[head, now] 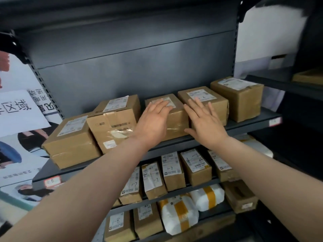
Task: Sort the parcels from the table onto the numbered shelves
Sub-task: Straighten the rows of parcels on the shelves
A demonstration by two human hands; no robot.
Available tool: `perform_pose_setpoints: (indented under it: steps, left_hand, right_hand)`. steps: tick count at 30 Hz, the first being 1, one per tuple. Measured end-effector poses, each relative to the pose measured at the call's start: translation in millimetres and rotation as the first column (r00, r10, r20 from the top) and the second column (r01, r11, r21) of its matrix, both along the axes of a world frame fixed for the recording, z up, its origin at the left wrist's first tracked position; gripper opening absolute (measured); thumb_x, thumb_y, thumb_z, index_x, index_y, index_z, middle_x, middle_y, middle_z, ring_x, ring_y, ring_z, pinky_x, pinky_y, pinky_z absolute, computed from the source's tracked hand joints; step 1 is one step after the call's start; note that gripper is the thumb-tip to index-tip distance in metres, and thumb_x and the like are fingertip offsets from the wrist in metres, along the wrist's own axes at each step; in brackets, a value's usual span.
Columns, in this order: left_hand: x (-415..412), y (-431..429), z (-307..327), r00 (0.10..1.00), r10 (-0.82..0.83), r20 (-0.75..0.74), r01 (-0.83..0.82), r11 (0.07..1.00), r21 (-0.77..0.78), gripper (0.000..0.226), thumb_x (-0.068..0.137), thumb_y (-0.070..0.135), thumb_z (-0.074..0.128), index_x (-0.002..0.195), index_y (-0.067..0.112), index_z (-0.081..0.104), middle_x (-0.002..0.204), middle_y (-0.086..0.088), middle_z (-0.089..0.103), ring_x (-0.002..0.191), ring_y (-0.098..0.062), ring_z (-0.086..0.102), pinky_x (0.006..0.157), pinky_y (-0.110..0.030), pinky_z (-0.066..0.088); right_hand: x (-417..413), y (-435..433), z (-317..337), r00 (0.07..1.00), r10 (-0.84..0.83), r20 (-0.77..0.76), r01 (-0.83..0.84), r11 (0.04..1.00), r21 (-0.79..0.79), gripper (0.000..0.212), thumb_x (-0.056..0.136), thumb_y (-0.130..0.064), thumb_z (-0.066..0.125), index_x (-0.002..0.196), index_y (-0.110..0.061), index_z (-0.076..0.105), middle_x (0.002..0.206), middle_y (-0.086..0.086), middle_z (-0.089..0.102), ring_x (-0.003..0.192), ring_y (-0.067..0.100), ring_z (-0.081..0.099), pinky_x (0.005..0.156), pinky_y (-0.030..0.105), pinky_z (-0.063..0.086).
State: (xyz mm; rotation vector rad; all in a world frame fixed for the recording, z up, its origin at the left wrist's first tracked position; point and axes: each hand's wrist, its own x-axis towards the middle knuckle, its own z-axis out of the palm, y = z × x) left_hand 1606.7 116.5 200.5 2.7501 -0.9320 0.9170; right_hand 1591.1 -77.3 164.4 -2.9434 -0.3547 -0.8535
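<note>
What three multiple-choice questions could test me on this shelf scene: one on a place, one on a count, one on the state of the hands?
1. Where does the left hand lie?
A. on the middle box of the top shelf
B. on a trolley handle
C. on a keyboard

2. How many brown boxes stand on the top shelf?
A. three
B. five
C. eight

3. How are the fingers of both hands?
A. clenched in fists
B. straight and spread
C. pinching a pen

Answers:
1 A: its palm and fingers cover that box's top front edge.
2 B: five boxes sit in a row along the shelf.
3 B: the left hand and the right hand both show straight fingers that grip nothing.
</note>
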Motion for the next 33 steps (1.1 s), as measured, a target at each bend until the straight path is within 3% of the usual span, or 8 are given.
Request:
perform_pose_setpoints:
  steps: [5,8,11,15,19,23,28,33]
  left_hand:
    - [10.5,-70.7,-0.8,0.997,-0.047,-0.065,0.048,0.999,0.015,0.063,0.09,0.0,0.051,0.149,0.013,0.035,0.158,-0.009,0.027,0.148,-0.023,0.017,0.123,-0.038,0.01]
    - [15.1,-112.4,-3.2,0.982,0.123,-0.14,-0.108,0.988,0.112,0.074,0.091,0.005,0.051,0.155,0.016,0.016,0.162,-0.015,0.012,0.15,-0.03,0.007,0.122,-0.039,0.006]
    - [21.0,-138.4,-5.6,0.933,0.277,-0.229,-0.232,0.951,0.205,0.084,0.087,0.002,0.05,0.156,0.022,0.007,0.161,-0.018,0.011,0.149,-0.034,0.008,0.122,-0.046,0.005]
    - [24.6,-151.5,-1.9,0.921,0.291,-0.26,-0.227,0.942,0.248,0.088,0.085,-0.001,0.048,0.156,0.025,0.004,0.161,-0.014,0.015,0.149,-0.03,0.01,0.121,-0.049,0.004]
    - [8.4,-159.8,-9.1,0.992,0.085,-0.091,-0.069,0.983,0.172,0.072,0.083,-0.001,0.052,0.15,0.014,0.03,0.16,-0.012,0.02,0.149,-0.027,0.013,0.122,-0.045,0.004]
    - [-10.9,-161.2,-42.0,0.975,-0.221,-0.006,0.219,0.96,0.173,0.048,0.083,0.001,0.057,0.131,0.009,0.056,0.145,-0.013,0.047,0.136,-0.033,0.038,0.109,-0.048,0.034]
    - [-31.0,-163.2,-92.3,0.919,-0.341,-0.196,0.377,0.907,0.187,0.05,0.082,-0.001,0.06,0.13,0.01,0.059,0.143,-0.01,0.05,0.131,-0.029,0.042,0.099,-0.045,0.043]
    - [-36.8,-169.2,-151.1,0.901,-0.134,-0.412,0.293,0.89,0.351,0.057,0.09,0.01,0.053,0.146,0.015,0.04,0.158,-0.009,0.027,0.145,-0.027,0.02,0.119,-0.04,0.015]
  right_hand:
    - [-21.7,-81.0,-8.6,0.976,-0.218,-0.025,0.219,0.975,0.046,0.076,0.093,-0.031,0.055,0.153,-0.012,0.013,0.162,0.01,0.001,0.149,0.026,-0.007,0.12,0.048,0.004]
    - [-31.4,-117.9,-16.1,0.933,-0.336,-0.133,0.35,0.93,0.109,0.083,0.091,-0.02,0.056,0.154,-0.01,0.002,0.16,0.017,-0.004,0.148,0.034,-0.006,0.12,0.048,0.005]
    - [-32.5,-140.9,-24.5,0.909,-0.32,-0.267,0.368,0.918,0.151,0.085,0.089,-0.008,0.053,0.154,-0.013,-0.002,0.161,0.014,-0.005,0.148,0.03,-0.001,0.12,0.046,0.009]
    - [-22.4,-157.2,-33.7,0.917,-0.226,-0.328,0.286,0.947,0.147,0.081,0.09,-0.005,0.049,0.155,-0.019,0.002,0.162,0.004,-0.002,0.149,0.023,0.001,0.121,0.043,0.008]
    - [-22.8,-163.8,-49.1,0.967,-0.185,-0.174,0.219,0.955,0.198,0.068,0.087,-0.007,0.056,0.149,-0.017,0.029,0.152,0.009,0.03,0.139,0.028,0.028,0.112,0.042,0.026]
    - [-40.7,-167.3,-75.3,0.984,-0.169,-0.052,0.175,0.97,0.169,0.046,0.081,-0.005,0.061,0.127,-0.012,0.055,0.119,0.012,0.055,0.107,0.033,0.05,0.083,0.043,0.041]
    - [-81.8,-172.7,-115.6,0.917,-0.269,-0.296,0.329,0.927,0.178,0.053,0.085,-0.009,0.057,0.136,-0.021,0.045,0.129,0.002,0.048,0.119,0.023,0.043,0.093,0.039,0.039]
    - [-107.1,-184.8,-167.5,0.792,-0.294,-0.536,0.41,0.906,0.108,0.063,0.087,-0.011,0.056,0.145,-0.021,0.033,0.152,0.008,0.028,0.136,0.028,0.029,0.103,0.043,0.034]
